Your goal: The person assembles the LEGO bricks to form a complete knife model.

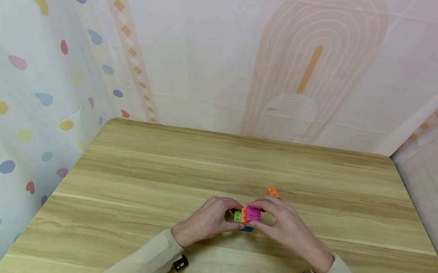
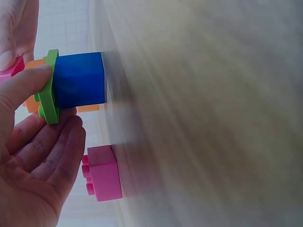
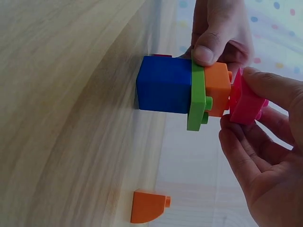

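Note:
A small block stack stands on the table: a blue brick (image 3: 164,85) at the bottom, a flat green plate (image 3: 197,97) across it, and an orange brick (image 3: 217,90) on top. With thumb and fingers, my left hand (image 1: 210,218) pinches the green plate by its edges. My right hand (image 1: 288,224) pinches a magenta brick (image 1: 253,214) at the top of the orange one. That brick looks slightly tilted in the right wrist view; whether it is joined cannot be told.
A curved orange brick (image 3: 147,207) lies on the table beyond my right hand. Near my left hand a pink brick (image 2: 104,173) sits studs up. The wooden table (image 1: 136,167) meets patterned cloth (image 1: 196,59) at its back and sides.

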### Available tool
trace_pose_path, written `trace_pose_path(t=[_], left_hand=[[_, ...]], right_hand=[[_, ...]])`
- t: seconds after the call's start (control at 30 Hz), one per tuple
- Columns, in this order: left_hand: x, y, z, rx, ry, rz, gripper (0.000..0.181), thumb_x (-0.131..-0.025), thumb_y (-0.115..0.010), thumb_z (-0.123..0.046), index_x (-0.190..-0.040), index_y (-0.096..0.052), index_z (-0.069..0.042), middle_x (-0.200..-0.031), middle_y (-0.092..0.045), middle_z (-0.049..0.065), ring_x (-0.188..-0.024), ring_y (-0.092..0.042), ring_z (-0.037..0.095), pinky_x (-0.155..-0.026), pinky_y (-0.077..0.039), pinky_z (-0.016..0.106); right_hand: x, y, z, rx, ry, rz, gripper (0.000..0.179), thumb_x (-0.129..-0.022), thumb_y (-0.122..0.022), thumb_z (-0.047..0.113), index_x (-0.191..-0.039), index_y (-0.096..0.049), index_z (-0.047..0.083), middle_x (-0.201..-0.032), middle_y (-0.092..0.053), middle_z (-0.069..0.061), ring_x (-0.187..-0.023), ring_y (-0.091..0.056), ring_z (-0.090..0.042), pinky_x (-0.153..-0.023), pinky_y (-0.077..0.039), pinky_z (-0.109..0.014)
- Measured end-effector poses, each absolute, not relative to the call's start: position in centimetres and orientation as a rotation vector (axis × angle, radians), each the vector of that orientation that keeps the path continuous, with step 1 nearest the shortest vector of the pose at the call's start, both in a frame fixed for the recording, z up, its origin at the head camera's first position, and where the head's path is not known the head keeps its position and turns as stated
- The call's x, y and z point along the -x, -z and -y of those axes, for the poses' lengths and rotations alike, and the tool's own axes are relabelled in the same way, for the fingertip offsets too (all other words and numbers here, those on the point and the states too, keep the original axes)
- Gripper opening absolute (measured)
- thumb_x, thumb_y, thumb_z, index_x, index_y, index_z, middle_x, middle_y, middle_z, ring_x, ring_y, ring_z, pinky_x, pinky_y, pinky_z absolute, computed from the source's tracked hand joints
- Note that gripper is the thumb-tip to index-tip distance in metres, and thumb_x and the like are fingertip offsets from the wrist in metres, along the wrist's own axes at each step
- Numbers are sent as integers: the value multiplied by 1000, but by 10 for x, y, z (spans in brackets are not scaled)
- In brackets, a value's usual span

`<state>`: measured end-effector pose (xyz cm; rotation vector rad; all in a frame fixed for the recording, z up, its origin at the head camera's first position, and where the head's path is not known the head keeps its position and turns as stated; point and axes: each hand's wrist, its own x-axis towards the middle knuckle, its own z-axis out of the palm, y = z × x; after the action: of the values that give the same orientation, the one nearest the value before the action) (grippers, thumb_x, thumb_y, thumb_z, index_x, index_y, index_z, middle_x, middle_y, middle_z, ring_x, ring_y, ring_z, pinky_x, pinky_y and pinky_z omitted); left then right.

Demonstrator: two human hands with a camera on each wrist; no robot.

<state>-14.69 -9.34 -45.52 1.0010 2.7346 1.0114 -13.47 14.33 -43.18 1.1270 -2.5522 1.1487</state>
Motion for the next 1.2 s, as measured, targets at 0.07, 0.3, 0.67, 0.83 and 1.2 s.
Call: trace_pose_path(t=[0.07,0.3,0.67,0.83,1.2], left_hand=[[147,455,93,-1002,-1013,-2733,25,-90,-84,-20,-110,-75,-7,-98,-75,0,-81,-64,4,-71,-53,18],[147,454,93,-1000,-1016,-2729,23,-90,-84,-19,-109,-75,-8,-98,-75,0,-81,-64,3,-72,-53,18],[146,454,101,-975,-1090,-2700,37,-88,-85,-23,-119,-74,-6,-112,-76,5,-95,-69,11,-83,-56,25],[145,452,107,-934,-1116,-2693,30,-89,-84,-20,-116,-76,-7,-111,-76,4,-97,-70,15,-84,-57,28],[145,453,110,-916,-1137,-2671,26,-90,-83,-20,-112,-77,-8,-109,-76,3,-96,-71,15,-85,-58,28]], right_hand=[[136,432,-142,-1134,-1152,2554,33,-86,-85,9,-117,-74,7,-113,-70,-1,-100,-69,-13,-84,-61,-40],[137,431,-140,-1134,-1156,2590,32,-88,-84,10,-119,-73,8,-116,-70,-2,-102,-69,-15,-85,-61,-43],[137,431,-137,-1116,-1122,2636,33,-90,-83,13,-121,-72,9,-118,-69,-1,-104,-67,-14,-86,-60,-42],[137,430,-136,-1103,-1104,2657,33,-90,-83,13,-121,-72,8,-119,-69,-2,-103,-67,-15,-86,-60,-41],[139,428,-135,-1205,-949,2604,30,-90,-83,16,-116,-73,6,-111,-69,-1,-94,-66,-12,-80,-61,-33]])
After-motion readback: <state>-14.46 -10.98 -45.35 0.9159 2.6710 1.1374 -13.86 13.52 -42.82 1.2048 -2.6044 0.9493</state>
